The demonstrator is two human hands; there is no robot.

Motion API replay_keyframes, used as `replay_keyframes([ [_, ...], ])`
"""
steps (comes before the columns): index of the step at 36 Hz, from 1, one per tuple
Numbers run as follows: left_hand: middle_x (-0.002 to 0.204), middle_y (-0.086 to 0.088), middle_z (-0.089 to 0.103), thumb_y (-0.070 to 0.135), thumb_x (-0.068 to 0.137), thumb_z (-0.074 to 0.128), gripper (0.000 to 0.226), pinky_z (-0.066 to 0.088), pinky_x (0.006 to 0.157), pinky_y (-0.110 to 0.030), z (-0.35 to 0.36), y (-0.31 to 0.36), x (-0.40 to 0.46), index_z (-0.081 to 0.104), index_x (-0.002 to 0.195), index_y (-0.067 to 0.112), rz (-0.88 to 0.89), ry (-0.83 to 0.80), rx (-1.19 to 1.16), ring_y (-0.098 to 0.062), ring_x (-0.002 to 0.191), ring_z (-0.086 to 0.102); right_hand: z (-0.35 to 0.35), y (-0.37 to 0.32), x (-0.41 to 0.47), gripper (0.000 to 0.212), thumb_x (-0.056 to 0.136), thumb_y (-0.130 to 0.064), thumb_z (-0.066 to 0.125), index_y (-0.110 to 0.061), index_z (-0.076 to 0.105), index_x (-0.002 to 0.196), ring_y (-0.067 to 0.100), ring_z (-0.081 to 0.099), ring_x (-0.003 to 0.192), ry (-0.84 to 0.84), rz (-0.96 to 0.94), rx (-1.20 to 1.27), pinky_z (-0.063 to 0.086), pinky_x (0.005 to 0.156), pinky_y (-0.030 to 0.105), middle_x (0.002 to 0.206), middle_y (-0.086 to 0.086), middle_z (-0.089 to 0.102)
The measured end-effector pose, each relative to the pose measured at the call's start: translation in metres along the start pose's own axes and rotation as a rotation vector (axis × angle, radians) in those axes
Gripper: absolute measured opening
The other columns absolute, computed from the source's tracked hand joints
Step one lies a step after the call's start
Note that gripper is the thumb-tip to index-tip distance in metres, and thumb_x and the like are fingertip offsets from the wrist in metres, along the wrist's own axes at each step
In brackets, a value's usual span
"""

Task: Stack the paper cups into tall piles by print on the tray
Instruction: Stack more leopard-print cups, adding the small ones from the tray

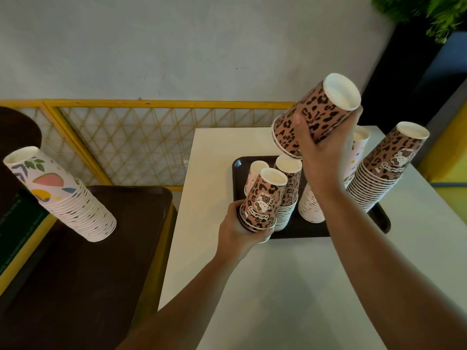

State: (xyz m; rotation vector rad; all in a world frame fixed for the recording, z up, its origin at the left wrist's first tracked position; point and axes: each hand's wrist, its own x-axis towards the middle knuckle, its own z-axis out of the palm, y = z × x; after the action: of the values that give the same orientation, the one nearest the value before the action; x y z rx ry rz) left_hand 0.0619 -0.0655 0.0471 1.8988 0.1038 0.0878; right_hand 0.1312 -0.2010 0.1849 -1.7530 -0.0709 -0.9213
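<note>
Right hand [319, 145] clamped on raised leopard-print cups [312, 117] — inverted, tilted; left hand [240, 229] grips leopard-print stack [262, 200] at near-left of tray [303, 231].

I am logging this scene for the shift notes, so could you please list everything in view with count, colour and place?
Leopard cup piles: four, brown-black; one tall at the tray's right, one mid-tray, one short in each hand.
Pink cup piles: three on the tray, partly hidden.
Leaf-print cup pile: one, white-multicolour, on the left tray.
Tray: one, dark, on the white table.
Left tray: one, dark brown.
Lattice panel: one, yellow, by the wall.
Plant: one, green, top right.
Left hand: grips the near leopard pile.
Right hand: holds a raised leopard pile.
</note>
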Motion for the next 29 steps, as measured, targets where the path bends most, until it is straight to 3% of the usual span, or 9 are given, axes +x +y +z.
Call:
replay_keyframes([
  [4, 0.109, 0.012, 0.063, 0.024, 0.052, 0.09, 0.077, 0.051, 0.078, -0.012, -0.001, -0.001, 0.0, 0.049, 0.117, 0.024, 0.013, 0.024, 0.006, -0.004, 0.099, 0.061, -0.001, 0.019, -0.005, 0.08, 0.075, -0.044, 0.067, -0.002, 0.031, 0.132, 0.006, 0.043, 0.113, -0.014, 0.022, -0.06, 0.031, 0.089, -0.003, 0.121, -0.002, 0.045],
  [7, 0.107, 0.013, 0.063, 0.024, 0.052, 0.09, 0.075, 0.05, 0.077, -0.012, -0.003, 0.0, 0.0, 0.049, 0.115, 0.026, 0.013, 0.036, 0.007, -0.004, 0.099, 0.062, -0.001, 0.036, -0.015, 0.076, 0.077, -0.035, 0.071, 0.0, 0.032, 0.132, 0.004, 0.04, 0.113, -0.056, 0.037, -0.12, 0.027, 0.088, -0.005, 0.125, 0.006, 0.048],
  [11, 0.106, 0.015, 0.062, 0.024, 0.053, 0.09, 0.075, 0.048, 0.072, -0.007, -0.003, 0.002, -0.001, 0.048, 0.116, 0.025, 0.007, 0.047, 0.007, -0.003, 0.097, 0.061, 0.0, 0.053, -0.029, 0.077, 0.074, -0.04, 0.072, -0.001, 0.035, 0.13, 0.008, 0.043, 0.113, -0.136, 0.076, -0.175, 0.033, 0.09, 0.01, 0.124, 0.007, 0.049],
  [14, 0.106, 0.015, 0.061, 0.022, 0.053, 0.09, 0.075, 0.047, 0.072, -0.007, -0.004, 0.005, 0.0, 0.048, 0.116, 0.026, -0.013, 0.051, -0.019, -0.001, 0.095, 0.06, 0.0, 0.057, -0.039, 0.079, 0.073, -0.03, 0.077, 0.002, 0.036, 0.131, 0.005, 0.039, 0.112, -0.206, 0.092, -0.238, 0.026, 0.088, 0.001, 0.123, 0.008, 0.048],
  [15, 0.106, 0.016, 0.061, 0.021, 0.054, 0.09, 0.075, 0.047, 0.071, -0.005, -0.004, 0.005, 0.0, 0.048, 0.116, 0.025, -0.02, 0.053, -0.037, 0.002, 0.094, 0.06, -0.001, 0.057, -0.042, 0.08, 0.073, -0.029, 0.077, 0.002, 0.034, 0.134, 0.005, 0.034, 0.113, -0.231, 0.085, -0.262, 0.026, 0.093, 0.005, 0.125, 0.007, 0.046],
  [18, 0.104, 0.019, 0.06, 0.02, 0.055, 0.09, 0.074, 0.046, 0.07, -0.003, -0.007, 0.007, 0.0, 0.047, 0.115, 0.025, -0.017, 0.07, -0.075, 0.009, 0.092, 0.059, -0.001, 0.056, -0.049, 0.09, 0.076, -0.048, 0.068, -0.007, 0.023, 0.143, 0.012, 0.022, 0.132, -0.262, 0.101, -0.291, 0.019, 0.11, 0.029, 0.142, 0.011, 0.035],
  [21, 0.106, 0.018, 0.059, 0.021, 0.056, 0.089, 0.074, 0.047, 0.071, -0.003, -0.009, 0.011, 0.001, 0.047, 0.116, 0.025, -0.002, 0.082, -0.087, 0.005, 0.095, 0.059, -0.003, 0.049, -0.053, 0.086, 0.079, -0.061, 0.046, -0.011, 0.021, 0.144, 0.006, 0.014, 0.135, -0.216, 0.059, -0.271, 0.015, 0.107, 0.023, 0.149, 0.01, 0.024],
  [25, 0.101, 0.024, 0.056, 0.019, 0.057, 0.089, 0.072, 0.044, 0.07, 0.0, -0.009, 0.017, 0.003, 0.045, 0.114, 0.027, 0.028, 0.111, -0.073, 0.013, 0.09, 0.056, -0.005, 0.037, -0.062, 0.076, 0.083, -0.058, 0.048, -0.004, 0.035, 0.135, 0.014, 0.039, 0.124, -0.238, -0.069, -0.199, 0.04, 0.1, 0.031, 0.133, 0.012, 0.042],
  [29, 0.099, 0.023, 0.059, 0.017, 0.055, 0.089, 0.072, 0.045, 0.07, -0.002, -0.008, 0.019, 0.003, 0.047, 0.113, 0.025, 0.024, 0.127, -0.085, 0.016, 0.087, 0.057, -0.002, 0.025, -0.074, 0.078, 0.074, -0.053, 0.061, -0.008, 0.037, 0.134, 0.008, 0.047, 0.115, -0.42, -0.032, -0.111, 0.039, 0.093, 0.01, 0.123, -0.002, 0.046],
])
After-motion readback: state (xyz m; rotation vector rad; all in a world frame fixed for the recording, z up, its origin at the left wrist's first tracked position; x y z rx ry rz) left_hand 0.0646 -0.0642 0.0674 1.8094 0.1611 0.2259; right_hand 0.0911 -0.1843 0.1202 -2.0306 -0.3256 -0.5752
